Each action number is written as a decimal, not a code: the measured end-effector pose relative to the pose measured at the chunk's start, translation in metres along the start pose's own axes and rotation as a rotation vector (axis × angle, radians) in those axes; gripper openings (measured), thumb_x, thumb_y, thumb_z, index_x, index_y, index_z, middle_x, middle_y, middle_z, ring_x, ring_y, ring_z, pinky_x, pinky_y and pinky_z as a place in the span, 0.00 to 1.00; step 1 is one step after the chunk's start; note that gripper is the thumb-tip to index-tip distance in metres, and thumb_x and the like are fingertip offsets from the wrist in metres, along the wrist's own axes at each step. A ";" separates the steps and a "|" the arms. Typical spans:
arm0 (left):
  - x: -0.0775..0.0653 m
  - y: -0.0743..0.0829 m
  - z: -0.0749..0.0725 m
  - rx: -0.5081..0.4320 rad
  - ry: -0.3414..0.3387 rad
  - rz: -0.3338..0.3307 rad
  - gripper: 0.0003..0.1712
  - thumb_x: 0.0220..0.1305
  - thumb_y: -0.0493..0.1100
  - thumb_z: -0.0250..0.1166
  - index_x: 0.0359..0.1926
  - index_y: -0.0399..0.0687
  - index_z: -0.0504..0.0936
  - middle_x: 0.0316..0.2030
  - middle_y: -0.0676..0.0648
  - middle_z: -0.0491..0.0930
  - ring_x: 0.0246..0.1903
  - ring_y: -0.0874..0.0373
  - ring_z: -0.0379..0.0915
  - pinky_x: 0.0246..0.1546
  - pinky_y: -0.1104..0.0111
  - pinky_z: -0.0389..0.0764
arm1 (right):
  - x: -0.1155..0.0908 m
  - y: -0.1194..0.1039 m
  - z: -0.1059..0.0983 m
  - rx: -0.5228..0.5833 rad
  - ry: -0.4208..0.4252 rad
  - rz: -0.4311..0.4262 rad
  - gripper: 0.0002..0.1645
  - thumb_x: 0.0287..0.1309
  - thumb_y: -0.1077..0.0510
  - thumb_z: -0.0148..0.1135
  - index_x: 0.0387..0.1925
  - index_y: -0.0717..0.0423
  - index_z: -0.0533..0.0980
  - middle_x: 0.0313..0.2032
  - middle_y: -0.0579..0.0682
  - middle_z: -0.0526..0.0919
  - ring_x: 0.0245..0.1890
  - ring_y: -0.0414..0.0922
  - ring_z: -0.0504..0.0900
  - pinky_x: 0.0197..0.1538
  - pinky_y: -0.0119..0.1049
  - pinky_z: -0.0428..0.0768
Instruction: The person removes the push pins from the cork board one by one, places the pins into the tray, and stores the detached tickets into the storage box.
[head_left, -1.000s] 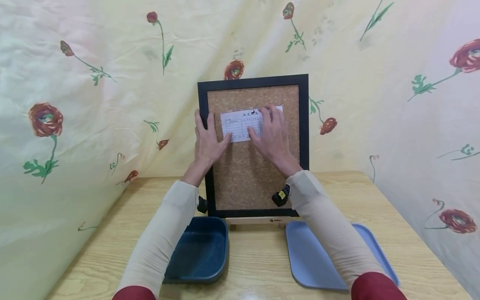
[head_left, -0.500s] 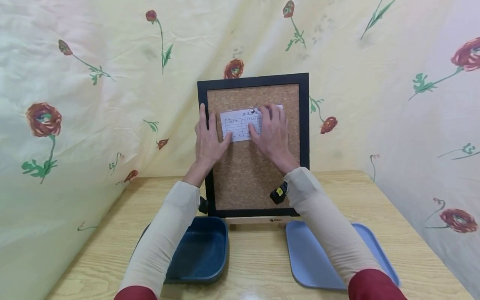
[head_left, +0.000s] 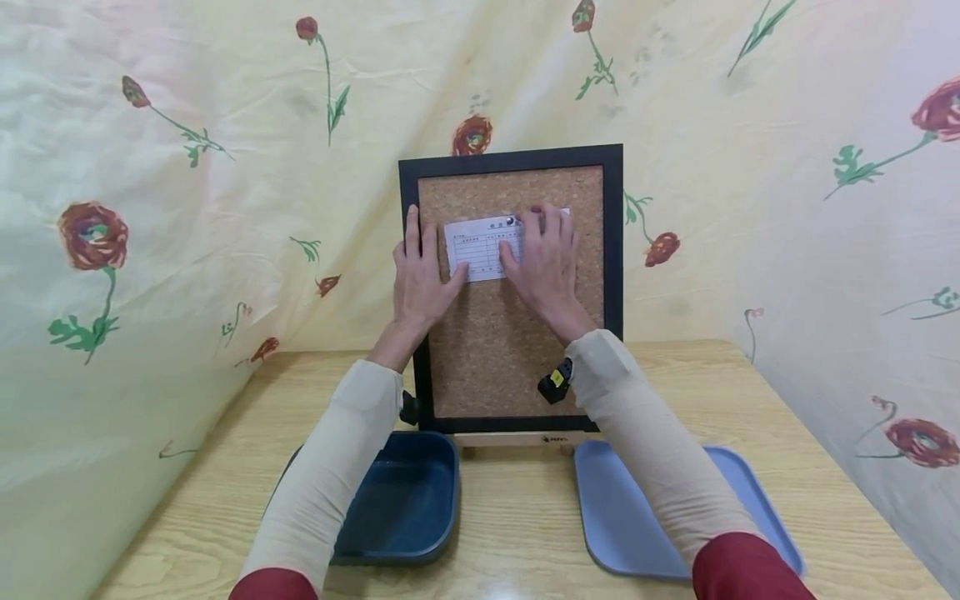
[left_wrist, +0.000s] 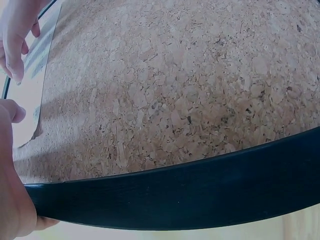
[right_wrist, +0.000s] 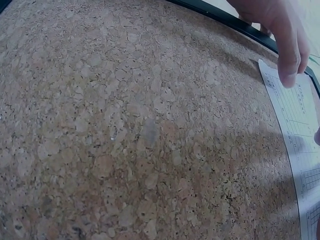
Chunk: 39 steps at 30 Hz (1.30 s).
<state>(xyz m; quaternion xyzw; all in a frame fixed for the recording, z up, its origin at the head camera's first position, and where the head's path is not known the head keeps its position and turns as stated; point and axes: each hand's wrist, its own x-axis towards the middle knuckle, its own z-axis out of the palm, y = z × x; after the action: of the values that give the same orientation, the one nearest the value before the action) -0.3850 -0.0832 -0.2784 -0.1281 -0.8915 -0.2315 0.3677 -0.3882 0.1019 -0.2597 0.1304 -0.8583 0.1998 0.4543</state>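
Table (head_left: 517,508): pale wood-grain top, grain roughly crosswise, far right corner rounded. Floral cloth (head_left: 360,208) hangs behind the table and along its left and right sides, enclosing it on three sides. Ground colour pale yellow behind the table, whiter to its left, faintly lilac to its upper right. Print: scattered red blooms (head_left: 93,236), green leaves (head_left: 82,335). Lighting soft; sheen on creases left of the table, slight glare at its near edge.
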 end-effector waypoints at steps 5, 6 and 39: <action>0.001 0.002 0.000 0.020 -0.004 -0.008 0.45 0.65 0.57 0.63 0.75 0.40 0.58 0.81 0.39 0.40 0.65 0.34 0.60 0.60 0.49 0.73 | 0.001 0.000 0.002 -0.010 0.020 0.003 0.27 0.65 0.46 0.60 0.58 0.60 0.76 0.62 0.61 0.72 0.61 0.58 0.68 0.59 0.52 0.68; 0.001 0.002 0.000 0.025 -0.004 -0.012 0.45 0.65 0.57 0.63 0.75 0.40 0.58 0.81 0.39 0.40 0.65 0.35 0.60 0.60 0.49 0.73 | 0.001 0.000 0.002 -0.010 0.023 0.003 0.27 0.65 0.47 0.60 0.58 0.60 0.76 0.61 0.61 0.72 0.60 0.58 0.68 0.58 0.52 0.68; -0.002 0.012 0.012 -0.002 0.108 -0.027 0.40 0.63 0.53 0.66 0.70 0.40 0.63 0.79 0.33 0.41 0.71 0.31 0.47 0.68 0.41 0.58 | 0.004 0.000 0.006 -0.041 0.054 0.007 0.23 0.67 0.49 0.58 0.54 0.61 0.78 0.58 0.61 0.72 0.57 0.59 0.68 0.55 0.52 0.69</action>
<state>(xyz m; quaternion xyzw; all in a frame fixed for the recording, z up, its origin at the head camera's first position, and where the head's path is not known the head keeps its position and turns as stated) -0.3855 -0.0671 -0.2835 -0.1037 -0.8718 -0.2440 0.4118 -0.3949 0.0985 -0.2596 0.1126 -0.8500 0.1872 0.4793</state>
